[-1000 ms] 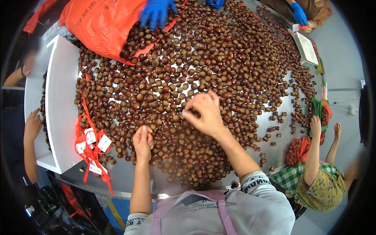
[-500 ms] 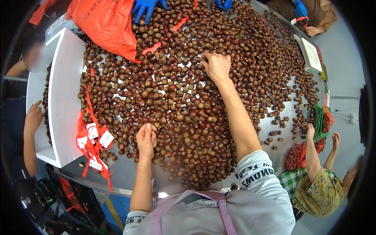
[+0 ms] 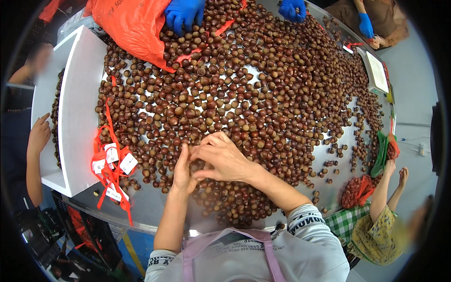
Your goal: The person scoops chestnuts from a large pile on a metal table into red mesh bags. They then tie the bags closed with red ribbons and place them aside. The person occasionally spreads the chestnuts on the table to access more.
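A wide layer of loose brown chestnuts [image 3: 221, 101] spreads over the metal table, heaped thicker near my body. Above the near heap my two hands meet. My left hand [image 3: 182, 173] is cupped with its thumb up. My right hand [image 3: 223, 157] comes across from the right, its bent fingers reaching to the left hand's fingertips. Brown chestnuts show in the gap between the hands; whether they are held or lie behind is unclear. To the left lie red mesh strips [image 3: 109, 164] with white tags.
A white box [image 3: 77, 117] with chestnuts stands at left. At the far side a blue-gloved hand [image 3: 184, 15] rests by a red bag [image 3: 134, 28]; another blue-gloved hand [image 3: 293, 9] is farther right. A white scale [image 3: 374, 70] and a person [image 3: 376, 225] with red net bags are at right.
My right hand has come back from the middle of the chestnuts to meet my left hand. The far blue-gloved hands have moved nearer over the chestnuts.
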A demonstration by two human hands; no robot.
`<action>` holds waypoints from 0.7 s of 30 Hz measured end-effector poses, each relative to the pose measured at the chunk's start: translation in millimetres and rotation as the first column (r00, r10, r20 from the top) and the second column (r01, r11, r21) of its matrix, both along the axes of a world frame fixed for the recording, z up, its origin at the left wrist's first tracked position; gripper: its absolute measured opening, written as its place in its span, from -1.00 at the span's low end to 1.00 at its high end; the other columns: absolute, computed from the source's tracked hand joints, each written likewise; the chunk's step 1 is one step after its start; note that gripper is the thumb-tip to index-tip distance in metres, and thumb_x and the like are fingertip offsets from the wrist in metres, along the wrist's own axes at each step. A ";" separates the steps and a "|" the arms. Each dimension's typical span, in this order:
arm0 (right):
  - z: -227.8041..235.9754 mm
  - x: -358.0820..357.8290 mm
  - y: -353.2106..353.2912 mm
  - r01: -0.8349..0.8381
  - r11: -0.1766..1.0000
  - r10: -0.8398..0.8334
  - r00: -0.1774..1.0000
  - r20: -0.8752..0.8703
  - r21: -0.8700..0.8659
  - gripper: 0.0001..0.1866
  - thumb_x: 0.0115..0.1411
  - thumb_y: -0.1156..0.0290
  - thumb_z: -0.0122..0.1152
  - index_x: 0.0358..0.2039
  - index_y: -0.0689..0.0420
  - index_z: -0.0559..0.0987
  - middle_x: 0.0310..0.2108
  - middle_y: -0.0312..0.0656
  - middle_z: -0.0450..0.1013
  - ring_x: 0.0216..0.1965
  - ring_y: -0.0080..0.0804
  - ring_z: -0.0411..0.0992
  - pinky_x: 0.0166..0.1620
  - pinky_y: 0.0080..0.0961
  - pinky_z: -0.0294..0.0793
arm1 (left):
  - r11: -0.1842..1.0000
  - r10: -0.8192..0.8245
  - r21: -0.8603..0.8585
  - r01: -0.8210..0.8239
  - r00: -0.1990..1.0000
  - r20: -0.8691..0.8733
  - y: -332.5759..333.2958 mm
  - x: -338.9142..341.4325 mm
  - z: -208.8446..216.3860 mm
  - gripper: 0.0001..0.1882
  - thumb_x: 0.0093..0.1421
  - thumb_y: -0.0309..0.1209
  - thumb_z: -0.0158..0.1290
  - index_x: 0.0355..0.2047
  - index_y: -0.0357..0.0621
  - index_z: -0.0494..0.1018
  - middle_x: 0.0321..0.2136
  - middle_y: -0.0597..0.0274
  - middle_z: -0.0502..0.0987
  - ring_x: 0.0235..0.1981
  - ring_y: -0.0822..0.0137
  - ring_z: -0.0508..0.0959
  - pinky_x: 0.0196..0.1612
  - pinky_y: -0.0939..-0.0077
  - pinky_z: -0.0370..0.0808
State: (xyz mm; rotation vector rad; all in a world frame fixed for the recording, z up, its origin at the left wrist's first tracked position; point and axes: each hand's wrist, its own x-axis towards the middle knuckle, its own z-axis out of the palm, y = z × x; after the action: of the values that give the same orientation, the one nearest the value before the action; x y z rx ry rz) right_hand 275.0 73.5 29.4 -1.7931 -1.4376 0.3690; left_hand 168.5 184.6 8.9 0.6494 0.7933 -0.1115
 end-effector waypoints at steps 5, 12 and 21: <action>0.5 72.9 6.8 0.244 0.968 -0.247 0.967 0.053 0.057 -0.73 -0.04 0.19 0.22 -0.36 0.05 0.53 -0.39 -0.23 0.46 -0.22 -0.30 0.38 -0.16 -0.26 0.28 | 0.990 0.017 -0.142 -0.003 0.995 0.100 7.3 -15.2 -16.7 -0.74 0.29 -0.23 -0.19 -0.45 -0.12 0.31 -0.70 0.42 0.19 -0.78 0.64 0.11 -0.83 0.81 -0.05; -45.6 227.1 -1.7 0.799 0.580 -0.707 0.590 0.390 -0.160 -0.57 0.12 -0.02 -0.02 -0.06 -0.12 0.46 0.08 -0.23 0.25 0.18 -0.27 0.05 0.14 0.02 -0.06 | 0.990 -0.021 -0.136 0.031 0.997 0.077 2.2 -16.0 -15.8 -0.72 0.31 -0.25 -0.25 -0.42 -0.16 0.32 -0.76 0.48 0.12 -0.82 0.66 0.02 -0.81 0.78 -0.12; -61.7 171.5 -14.2 0.661 0.732 -0.563 0.723 0.400 -0.165 -0.70 0.21 0.12 -0.12 -0.11 -0.16 0.48 -0.09 -0.33 0.36 -0.08 -0.34 0.34 0.06 -0.30 0.08 | 0.975 0.011 -0.219 0.025 0.987 0.161 6.2 -22.0 -22.2 -0.74 0.32 -0.30 -0.27 -0.40 -0.17 0.32 -0.75 0.46 0.13 -0.81 0.65 0.04 -0.81 0.77 -0.10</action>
State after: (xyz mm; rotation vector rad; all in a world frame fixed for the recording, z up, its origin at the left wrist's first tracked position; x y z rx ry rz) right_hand 446.5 59.3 -32.3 -2.5568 -0.9064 -0.0823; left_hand 146.4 190.7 -13.3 0.4441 0.6111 -0.1496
